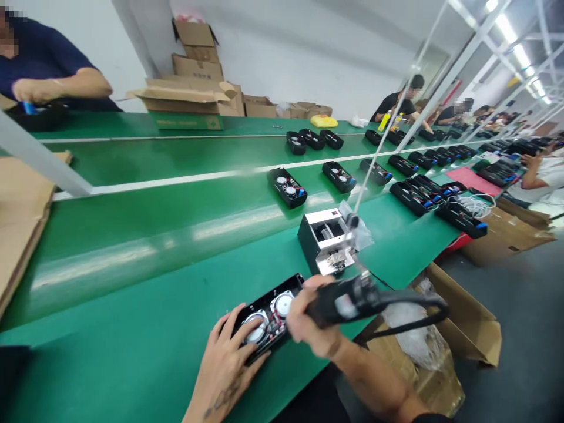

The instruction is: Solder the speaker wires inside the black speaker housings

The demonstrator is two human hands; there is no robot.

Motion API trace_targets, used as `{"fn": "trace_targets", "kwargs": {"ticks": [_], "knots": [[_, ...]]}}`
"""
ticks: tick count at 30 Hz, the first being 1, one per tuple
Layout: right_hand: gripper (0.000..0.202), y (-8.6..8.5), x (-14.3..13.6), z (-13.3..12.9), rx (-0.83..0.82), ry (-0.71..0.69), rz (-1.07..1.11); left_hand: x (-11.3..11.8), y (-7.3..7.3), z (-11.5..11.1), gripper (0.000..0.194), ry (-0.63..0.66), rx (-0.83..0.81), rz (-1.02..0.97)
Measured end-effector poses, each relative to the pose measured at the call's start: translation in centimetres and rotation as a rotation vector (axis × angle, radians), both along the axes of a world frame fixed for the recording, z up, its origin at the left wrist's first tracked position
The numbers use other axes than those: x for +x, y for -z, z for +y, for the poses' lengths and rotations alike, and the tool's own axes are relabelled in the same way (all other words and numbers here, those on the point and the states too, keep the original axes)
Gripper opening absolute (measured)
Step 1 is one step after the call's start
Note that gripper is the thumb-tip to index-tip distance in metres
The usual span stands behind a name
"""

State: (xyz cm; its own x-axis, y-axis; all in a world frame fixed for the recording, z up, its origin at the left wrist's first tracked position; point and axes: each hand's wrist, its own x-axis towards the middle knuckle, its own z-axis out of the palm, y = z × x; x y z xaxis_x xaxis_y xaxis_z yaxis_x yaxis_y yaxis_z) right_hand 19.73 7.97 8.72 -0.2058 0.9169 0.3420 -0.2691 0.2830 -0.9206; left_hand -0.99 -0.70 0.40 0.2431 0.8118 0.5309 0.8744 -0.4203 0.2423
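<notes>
Just on the near side of the silver-and-black boxy machine (324, 235) lies a long black open housing (272, 322) with two round white-centred speakers (282, 304). The left hand (229, 352) rests there, fingers apart; the right hand (314, 320) clamps its fingers around a black cylindrical corded tool (339, 302).

A plain white wall (282, 64) rises behind stacked cardboard boxes (196, 69). The long green table (132, 352) runs off toward the right (its glossy middle strip (132, 214) catches pale reflections), with slanting white posts (42, 154) along it. Overhead, a row of bright tube lights (521, 56) recedes into the distance; below, the floor (529, 311) is dark grey.
</notes>
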Motion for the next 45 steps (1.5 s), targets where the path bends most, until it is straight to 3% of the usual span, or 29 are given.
{"fn": "trace_targets", "kwargs": {"ticks": [1, 4, 6, 9, 12, 17, 22, 26, 31, 45], "knots": [[0.043, -1.0, 1.7, 1.5, 0.032, 0.063, 0.039, -0.5, 0.1, -0.2, 0.021, 0.011, -0.010, -0.002], [0.039, -3.3, 6.3, 6.4, 0.110, 0.444, 0.038, -1.8, 0.1, -0.9, 0.025, 0.048, 0.021, 0.025], [0.041, -3.9, 8.1, 9.2, 0.127, 0.559, -0.016, -2.3, -0.2, -1.1, 0.019, 0.079, 0.066, 0.075], [0.038, -3.4, 8.8, 11.6, 0.128, 0.579, -0.069, -2.1, -1.1, -1.1, 0.009, 0.084, 0.111, 0.112], [0.034, -2.4, 8.5, 12.1, 0.099, 0.530, -0.123, -1.1, -1.9, -0.7, 0.010, 0.057, 0.105, 0.099], [0.035, -1.8, 9.0, 10.4, -0.031, 0.303, -0.190, 1.1, -2.4, -0.2, 0.028, 0.023, 0.012, 0.111], [0.038, -1.6, 7.7, 5.7, -0.096, 0.049, 0.091, 3.2, -2.7, -0.4, 0.023, -0.044, -0.084, 0.140], [0.031, -1.0, 4.6, 2.1, -0.025, -0.020, 0.262, 4.0, -2.9, -0.5, 0.020, -0.092, -0.095, 0.144], [0.033, 0.1, 1.6, 0.9, 0.047, -0.117, 0.260, 4.1, -3.0, -0.5, 0.017, -0.085, -0.115, 0.100], [0.034, 2.1, 0.4, 0.3, -0.043, -0.143, 0.096, 4.2, -2.8, -0.7, 0.019, -0.077, -0.143, 0.054]]}}
